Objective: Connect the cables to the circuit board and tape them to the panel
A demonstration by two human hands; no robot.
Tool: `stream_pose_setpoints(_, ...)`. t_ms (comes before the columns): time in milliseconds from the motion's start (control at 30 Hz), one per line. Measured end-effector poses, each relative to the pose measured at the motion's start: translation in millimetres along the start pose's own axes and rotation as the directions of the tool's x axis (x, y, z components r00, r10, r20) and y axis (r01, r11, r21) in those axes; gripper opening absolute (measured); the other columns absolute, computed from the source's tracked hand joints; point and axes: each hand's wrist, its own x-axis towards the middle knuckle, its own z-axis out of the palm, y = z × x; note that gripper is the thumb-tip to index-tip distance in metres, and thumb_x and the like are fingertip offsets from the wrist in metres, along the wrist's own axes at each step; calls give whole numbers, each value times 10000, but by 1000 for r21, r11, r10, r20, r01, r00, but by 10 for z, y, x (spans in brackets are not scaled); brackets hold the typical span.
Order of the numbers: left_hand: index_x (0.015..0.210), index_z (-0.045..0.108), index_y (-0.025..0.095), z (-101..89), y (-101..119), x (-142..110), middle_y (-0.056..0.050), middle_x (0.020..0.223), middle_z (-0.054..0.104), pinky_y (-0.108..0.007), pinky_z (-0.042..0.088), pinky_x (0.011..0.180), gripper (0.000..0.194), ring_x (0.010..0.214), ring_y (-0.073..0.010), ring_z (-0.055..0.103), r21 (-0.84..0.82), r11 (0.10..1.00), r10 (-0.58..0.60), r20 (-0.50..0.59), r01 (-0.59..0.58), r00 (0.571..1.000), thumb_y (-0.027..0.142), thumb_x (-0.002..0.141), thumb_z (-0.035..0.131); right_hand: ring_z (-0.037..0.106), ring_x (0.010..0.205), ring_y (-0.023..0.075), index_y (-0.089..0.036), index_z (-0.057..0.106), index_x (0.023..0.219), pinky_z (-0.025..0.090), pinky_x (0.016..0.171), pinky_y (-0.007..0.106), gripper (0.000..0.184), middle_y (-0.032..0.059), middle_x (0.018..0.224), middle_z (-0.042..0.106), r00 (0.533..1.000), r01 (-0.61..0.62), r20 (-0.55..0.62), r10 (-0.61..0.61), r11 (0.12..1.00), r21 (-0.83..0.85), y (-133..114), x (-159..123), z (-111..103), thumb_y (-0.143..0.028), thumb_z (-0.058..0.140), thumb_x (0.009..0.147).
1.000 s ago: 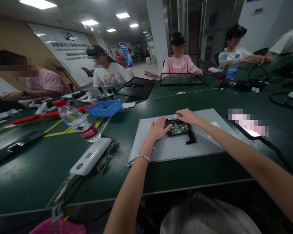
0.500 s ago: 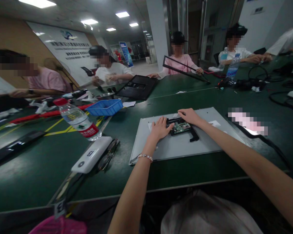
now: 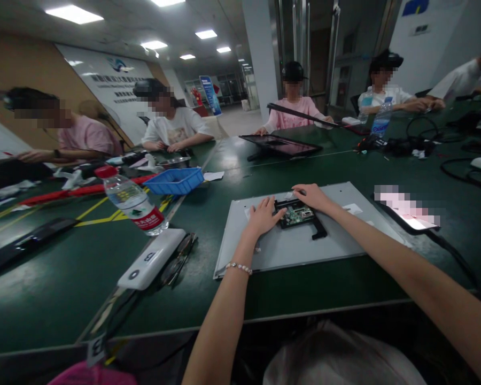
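Note:
A pale grey flat panel (image 3: 328,248) lies before me, bearing a black plastic bracket (image 3: 319,229) with a green circuit board (image 3: 300,214) in it. My left hand (image 3: 262,216) rests at the bracket's left side, fingers extended and thumb touching its edge. From the right, my right hand (image 3: 315,198) reaches over the bracket's far edge; its fingers are stretched leftward with a gap to the thumb. Both hands look open, though the right fingertips are small and partly hidden. White labels (image 3: 351,208) show on the panel.
Left of the panel are glasses (image 3: 179,262), a white power bank (image 3: 152,259), a water bottle (image 3: 134,200) and a blue tray (image 3: 174,182). A phone (image 3: 406,211) with a cable lies right. Across the table, a co-worker handles a dark screen panel (image 3: 282,144) and a thin black frame (image 3: 300,115).
My hands stay nearly in place on the bracket. Across the table, the co-worker's dark panel has shifted right and turned, and the thin frame now appears nearly edge-on. The view has tilted slightly upward.

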Motion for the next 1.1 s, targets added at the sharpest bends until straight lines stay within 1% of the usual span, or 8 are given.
stream_pose_setpoints(100, 1455, 237, 177, -35, -19, -4, -129, 1471, 357, -481, 242, 1081, 683, 1347, -261, 338, -21, 1000, 3, -35, -4, 999, 607, 925, 266, 639, 995, 184, -151, 653, 1133, 440, 910, 264, 321, 76, 1090, 697, 999, 21, 36, -20, 999, -29, -53, 36, -31, -296, 507, 886)
stream_pose_setpoints(200, 1418, 310, 177, -35, -32, 15, -137, 1401, 459, -433, 266, 1066, 617, 1278, -259, 438, -11, 1000, -6, -67, 5, 998, 558, 933, 334, 610, 1053, 199, -156, 662, 1114, 419, 938, 272, 317, 86, 1124, 679, 995, 41, 90, -32, 995, -96, -154, 77, -63, -320, 522, 881)
stream_pose_setpoints(400, 1389, 350, 172, 6, -67, 75, -122, 1367, 501, -368, 330, 1028, 565, 1242, -238, 482, -45, 998, 30, -63, -33, 998, 505, 935, 395, 608, 1026, 223, -154, 701, 1030, 427, 886, 272, 304, 116, 1067, 682, 984, 20, 178, 23, 972, -233, -317, 158, -54, -352, 540, 864)
stream_pose_setpoints(600, 1411, 319, 205, -1, -56, 64, -98, 1427, 435, -422, 276, 1077, 570, 1302, -244, 413, -58, 997, 54, -22, -55, 998, 521, 939, 367, 626, 963, 220, -168, 715, 993, 454, 792, 255, 295, 107, 1036, 689, 974, -59, 194, 121, 952, -301, -333, 228, -45, -373, 581, 828)
stream_pose_setpoints(800, 1402, 326, 215, -4, -18, 48, -98, 1417, 447, -442, 272, 1073, 561, 1291, -252, 423, -53, 998, 37, -31, -38, 999, 524, 936, 371, 637, 952, 232, -177, 719, 974, 470, 763, 263, 252, 110, 1007, 703, 968, -81, 194, 160, 928, -364, -383, 275, -88, -320, 638, 782)
stream_pose_setpoints(900, 1389, 341, 219, -13, -7, 38, -96, 1410, 457, -447, 273, 1068, 543, 1289, -249, 424, -54, 998, 36, -39, -38, 999, 518, 936, 376, 651, 920, 233, -182, 732, 931, 471, 754, 272, 197, 109, 950, 716, 969, -77, 187, 161, 918, -390, -418, 290, -103, -264, 590, 821)
stream_pose_setpoints(967, 1373, 357, 222, -20, -2, 30, -91, 1397, 474, -444, 281, 1061, 522, 1277, -242, 436, -62, 997, 50, -51, -53, 997, 511, 939, 374, 656, 903, 234, -185, 738, 913, 468, 744, 275, 206, 109, 929, 720, 972, -68, 182, 150, 917, -392, -437, 285, -111, -240, 550, 849)
stream_pose_setpoints(1100, 1343, 387, 223, -36, 15, 14, -92, 1364, 507, -415, 316, 1031, 490, 1244, -240, 470, -57, 996, 59, -71, -63, 996, 497, 937, 392, 646, 945, 240, -197, 737, 945, 458, 772, 277, 229, 105, 969, 717, 973, 38, 225, 46, 934, -355, -476, 225, -129, -251, 524, 879)
